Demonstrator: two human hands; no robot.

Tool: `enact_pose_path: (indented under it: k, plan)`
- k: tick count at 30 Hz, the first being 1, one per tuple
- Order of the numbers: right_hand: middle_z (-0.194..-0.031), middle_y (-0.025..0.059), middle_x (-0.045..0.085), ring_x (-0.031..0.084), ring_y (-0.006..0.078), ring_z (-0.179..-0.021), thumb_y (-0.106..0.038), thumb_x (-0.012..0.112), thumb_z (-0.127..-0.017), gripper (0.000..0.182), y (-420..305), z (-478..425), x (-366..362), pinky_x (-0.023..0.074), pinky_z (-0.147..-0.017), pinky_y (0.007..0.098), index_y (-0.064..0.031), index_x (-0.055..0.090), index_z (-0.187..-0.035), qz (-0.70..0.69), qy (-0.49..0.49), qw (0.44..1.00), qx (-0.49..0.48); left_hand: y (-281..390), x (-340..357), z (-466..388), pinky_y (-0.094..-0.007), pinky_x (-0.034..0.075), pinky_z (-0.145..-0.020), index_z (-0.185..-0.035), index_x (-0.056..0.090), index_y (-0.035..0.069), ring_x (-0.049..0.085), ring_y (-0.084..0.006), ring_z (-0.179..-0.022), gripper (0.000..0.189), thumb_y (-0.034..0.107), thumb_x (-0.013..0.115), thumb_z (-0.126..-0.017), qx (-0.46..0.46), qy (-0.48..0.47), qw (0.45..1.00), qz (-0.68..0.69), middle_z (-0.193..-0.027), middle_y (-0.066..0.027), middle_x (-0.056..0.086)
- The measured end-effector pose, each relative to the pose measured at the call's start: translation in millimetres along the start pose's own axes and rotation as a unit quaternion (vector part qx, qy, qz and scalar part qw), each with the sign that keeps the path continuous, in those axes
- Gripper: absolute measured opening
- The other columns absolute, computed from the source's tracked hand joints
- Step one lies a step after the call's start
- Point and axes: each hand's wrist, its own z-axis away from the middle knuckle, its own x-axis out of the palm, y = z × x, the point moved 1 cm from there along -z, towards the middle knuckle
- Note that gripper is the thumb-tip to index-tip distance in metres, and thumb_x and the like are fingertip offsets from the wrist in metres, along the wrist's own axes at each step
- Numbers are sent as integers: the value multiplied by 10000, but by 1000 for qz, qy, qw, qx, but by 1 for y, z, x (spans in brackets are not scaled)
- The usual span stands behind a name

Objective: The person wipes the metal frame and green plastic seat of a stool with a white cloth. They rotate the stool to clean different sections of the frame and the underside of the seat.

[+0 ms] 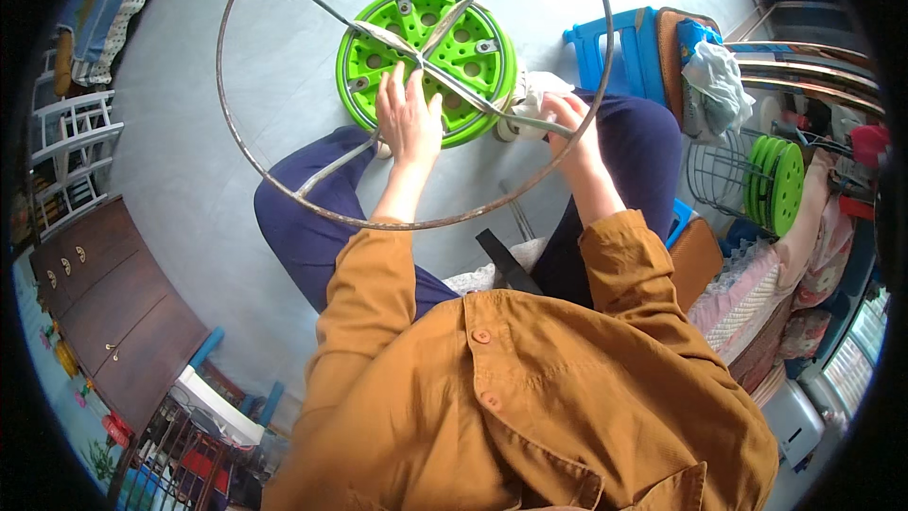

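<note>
A rusty round metal frame point(434, 226) with crossing spokes stands before me, over a green plastic disc point(464, 124) with round holes and small metal clips. Pale wrapping point(389, 36) covers parts of the spokes near their crossing. My left hand point(410, 117) reaches up over the disc, fingertips at the crossing, fingers somewhat spread and grasping nothing that I can see. At the right, my right hand point(576, 129) pinches a crumpled white cloth point(543, 85) beside a spoke's outer end, close to the rim. Its fingertips are partly hidden by the cloth.
A blue plastic stool point(613, 50) stands at the right, near a crumpled plastic bag point(716, 89). Further right are a wire frame point(716, 170) and several green discs point(784, 188). A dark wooden cabinet point(113, 298) and a white rack point(74, 128) are at the left.
</note>
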Motion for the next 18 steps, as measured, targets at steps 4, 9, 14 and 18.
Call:
enact_pose_path:
  k: [4,9,14,18]
  plan:
    - [-1172,115,662,621,184,-995,-280,543,-966,383,-53,57,31,512,-863,321,12,620,-1203,-163,-130,978,-10,-14,31,-19,-551,240,-1173,-1441,454,152,271,-363,-1455,679,296,742,-843,17,10,998,-57,-1578,-83,324]
    - [-1138,98,660,584,190,-1087,-278,448,-1014,355,-34,60,41,428,-983,334,-4,648,-1117,-72,-213,972,-63,-28,51,-13,-530,267,-1158,-1505,367,202,321,-328,-1437,760,318,723,-843,11,5,996,-94,-1589,-79,316]
    - [-1119,119,655,601,214,-1080,-213,488,-1010,312,23,20,28,416,-1014,336,42,646,-1095,5,-195,981,-9,-28,51,-14,-531,268,-1155,-1502,373,204,326,-331,-1435,742,323,706,-851,10,9,995,-100,-1595,-82,309]
    - [-991,44,676,617,131,-904,-314,640,-954,333,50,1,20,478,-824,293,-24,670,-1113,8,-152,987,48,-27,51,-14,-502,286,-1146,-1496,385,200,349,-309,-1421,736,340,708,-850,16,19,994,-110,-1582,-66,337]
